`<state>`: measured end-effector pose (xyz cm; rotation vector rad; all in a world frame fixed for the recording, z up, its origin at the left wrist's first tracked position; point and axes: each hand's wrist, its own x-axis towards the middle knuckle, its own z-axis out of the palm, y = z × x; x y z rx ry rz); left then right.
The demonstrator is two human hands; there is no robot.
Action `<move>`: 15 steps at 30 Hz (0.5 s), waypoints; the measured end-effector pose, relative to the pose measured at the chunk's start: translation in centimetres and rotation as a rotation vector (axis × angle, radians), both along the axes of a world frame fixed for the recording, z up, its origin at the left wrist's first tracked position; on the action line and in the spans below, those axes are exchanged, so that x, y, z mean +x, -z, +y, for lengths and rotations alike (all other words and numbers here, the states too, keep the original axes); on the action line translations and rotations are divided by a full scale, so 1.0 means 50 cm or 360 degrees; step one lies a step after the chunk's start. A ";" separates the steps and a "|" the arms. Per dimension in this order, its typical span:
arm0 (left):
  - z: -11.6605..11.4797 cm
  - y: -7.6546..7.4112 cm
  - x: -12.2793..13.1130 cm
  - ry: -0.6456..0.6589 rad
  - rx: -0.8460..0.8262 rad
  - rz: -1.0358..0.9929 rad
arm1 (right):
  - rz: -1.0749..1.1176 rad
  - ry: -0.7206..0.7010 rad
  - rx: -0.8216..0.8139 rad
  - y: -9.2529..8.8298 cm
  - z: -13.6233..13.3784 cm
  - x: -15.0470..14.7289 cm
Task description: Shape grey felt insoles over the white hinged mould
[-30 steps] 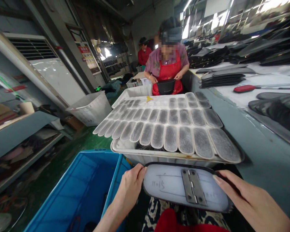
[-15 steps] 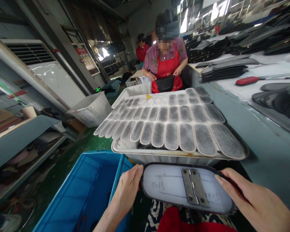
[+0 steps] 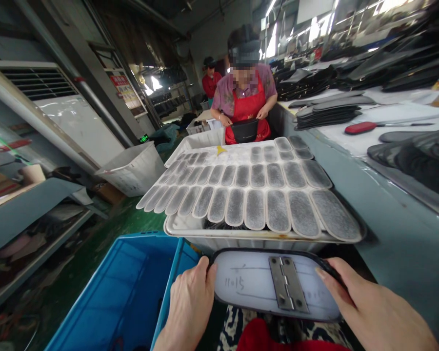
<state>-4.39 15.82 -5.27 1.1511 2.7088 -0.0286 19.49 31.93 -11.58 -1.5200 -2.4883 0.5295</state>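
Low in front of me is a white oval board (image 3: 247, 285) with a black rim and handwritten marks. A metal hinge (image 3: 288, 283) is fixed across it, right of its middle. My left hand (image 3: 192, 302) is closed on the board's left end, thumb against the rim. On the right end, my right hand (image 3: 373, 297) grips the black edge, its thumb over the white face and its other fingers mostly hidden behind. Just beyond, rows of grey oval pieces with pale borders (image 3: 254, 209) lie overlapped on a sheet on top of a white bin (image 3: 219, 239).
A blue crate (image 3: 120, 292) stands at my left. To the right, a table (image 3: 391, 195) bears stacked black pieces (image 3: 325, 117) and a red-handled tool (image 3: 360, 127). Across from me a co-worker in a red apron (image 3: 246, 105) holds a black piece (image 3: 244, 130).
The left hand's fingers have curled more around the board's left end, with the thumb now lower along its rim. The right hand keeps its grip. My view has shifted slightly.
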 end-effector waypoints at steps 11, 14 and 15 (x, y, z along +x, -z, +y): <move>-0.009 0.081 -0.015 0.0114 0.0381 0.0372 | 0.0102 -0.0090 0.0197 0.035 0.005 0.007; -0.010 0.086 -0.023 0.0231 0.0495 0.0419 | 0.0139 -0.0110 0.0216 0.039 0.009 0.011; -0.009 0.085 -0.026 0.0269 0.0510 0.0419 | 0.0154 -0.0109 0.0217 0.041 0.010 0.012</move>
